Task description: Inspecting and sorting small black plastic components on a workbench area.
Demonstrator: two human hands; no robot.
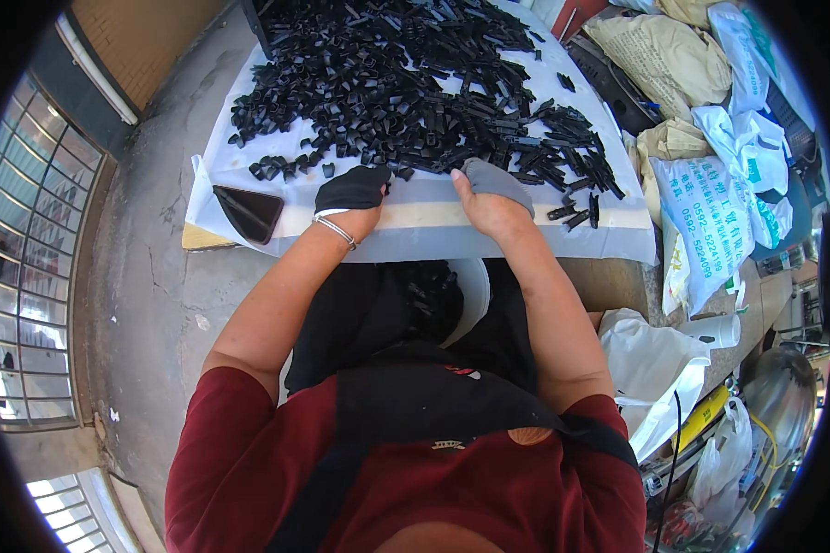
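Note:
My left hand (352,195), in a black glove with a metal bangle at the wrist, is at the near edge of the table with its fingers curled. To its right, my right hand (496,195), in a grey glove, has its fingers folded in and its bare thumb pointing forward. Whatever either hand may hold is too small or hidden. Just beyond both hands spreads a big heap of small black plastic parts (387,92), short curved pieces at the left and longer narrow ones at the right. They lie on a white sheet (415,241) over the table.
A dark phone-like flat object (249,214) lies at the table's left corner. Between my legs stands a white bucket (475,300) with black parts inside. Stuffed sacks (701,221) crowd the right side, above a white plastic bag (650,364). A barred window (37,249) is at the left.

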